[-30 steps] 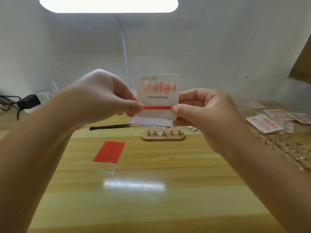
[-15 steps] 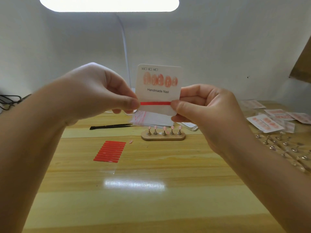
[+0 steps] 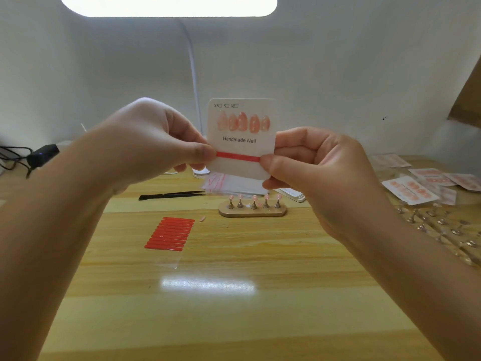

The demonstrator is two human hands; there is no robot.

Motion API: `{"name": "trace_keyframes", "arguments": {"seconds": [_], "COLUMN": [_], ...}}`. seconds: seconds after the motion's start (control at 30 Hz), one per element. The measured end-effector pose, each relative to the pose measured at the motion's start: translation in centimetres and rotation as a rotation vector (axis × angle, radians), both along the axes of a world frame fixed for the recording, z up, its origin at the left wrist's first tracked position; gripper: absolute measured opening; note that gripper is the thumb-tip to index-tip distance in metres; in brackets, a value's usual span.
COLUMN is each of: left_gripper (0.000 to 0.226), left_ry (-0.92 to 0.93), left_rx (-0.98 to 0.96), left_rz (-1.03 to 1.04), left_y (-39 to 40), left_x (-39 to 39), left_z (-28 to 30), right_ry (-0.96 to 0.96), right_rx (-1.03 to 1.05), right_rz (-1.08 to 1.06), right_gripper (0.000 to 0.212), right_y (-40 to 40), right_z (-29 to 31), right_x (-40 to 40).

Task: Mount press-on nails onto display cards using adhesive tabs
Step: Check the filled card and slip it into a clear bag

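Left hand (image 3: 145,142) and right hand (image 3: 309,165) are pinching the display card (image 3: 242,142) between them – thumbs pressing the red adhesive strip (image 3: 238,157). Card is looking light, bendable – edge grips are suiting it

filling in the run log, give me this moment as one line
step: red adhesive strip pressed across display card | left hand pinches strip's left end | right hand pinches right end | top row: five nails mounted | card held above table

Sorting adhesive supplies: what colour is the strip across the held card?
Red, seen clearly in the head view: the adhesive strip crosses the display card.
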State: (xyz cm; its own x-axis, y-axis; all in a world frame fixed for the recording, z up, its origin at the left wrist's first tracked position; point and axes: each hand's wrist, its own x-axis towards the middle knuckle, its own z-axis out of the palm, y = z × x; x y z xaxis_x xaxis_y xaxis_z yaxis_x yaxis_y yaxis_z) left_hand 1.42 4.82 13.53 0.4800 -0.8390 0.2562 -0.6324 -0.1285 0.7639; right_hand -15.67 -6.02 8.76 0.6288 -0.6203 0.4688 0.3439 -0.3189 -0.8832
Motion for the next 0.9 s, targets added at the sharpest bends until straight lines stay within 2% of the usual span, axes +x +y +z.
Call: {"name": "trace_keyframes", "arguments": {"seconds": [0.17,0.3,0.37,0.47,0.57,0.67,0.73,0.8,0.9], "left_gripper": [0.028,0.057,0.052,0.032,0.02,0.005,0.009,0.004,0.028], "left_ry": [-0.01,0.014,0.149,0.307,0.28,0.258,0.291,0.358,0.343], "left_rx": [0.032,0.079,0.12,0.1,0.02,-0.031,-0.053,-0.061,-0.072], "left_rz": [0.03,0.021,-0.079,-0.17,-0.117,-0.112,-0.095,-0.097,-0.154], "left_y": [-0.2,-0.3,-0.2,-0.5,-1.3,-2.0,-2.5,-2.9,-3.3], "left_x": [0.0,0.8,1.0,0.4,-0.5,-1.4,-1.8,-2.4,-2.7], "left_z": [-0.1,-0.2,-0.1,-0.4,-1.3,-2.2,-2.9,-3.6,-4.5], "right_ry": [-0.014,-0.034,-0.04,-0.026,0.054,0.147,0.157,0.143,0.157], "right_rx": [0.037,0.091,0.114,0.169,0.214,0.177,0.139,0.116,0.082], "right_rz": [0.052,0.054,0.047,-0.004,-0.06,-0.104,-0.119,-0.117,-0.124], "right_gripper": [0.019,0.019,0.018,0.017,0.02,0.035,0.03,0.026,0.026], "right_y": [0.2,-0.3,-0.6,-1.1,-1.9,-2.1,-2.1,-2.0,-2.0], "right_z": [-0.1,0.2,0.3,0.0,-0.4,-1.0,-1.4,-1.6,-1.7], "right_x": [0.0,-0.2,-0.3,-0.1,0.0,0.3,0.4,0.5,0.4]}}
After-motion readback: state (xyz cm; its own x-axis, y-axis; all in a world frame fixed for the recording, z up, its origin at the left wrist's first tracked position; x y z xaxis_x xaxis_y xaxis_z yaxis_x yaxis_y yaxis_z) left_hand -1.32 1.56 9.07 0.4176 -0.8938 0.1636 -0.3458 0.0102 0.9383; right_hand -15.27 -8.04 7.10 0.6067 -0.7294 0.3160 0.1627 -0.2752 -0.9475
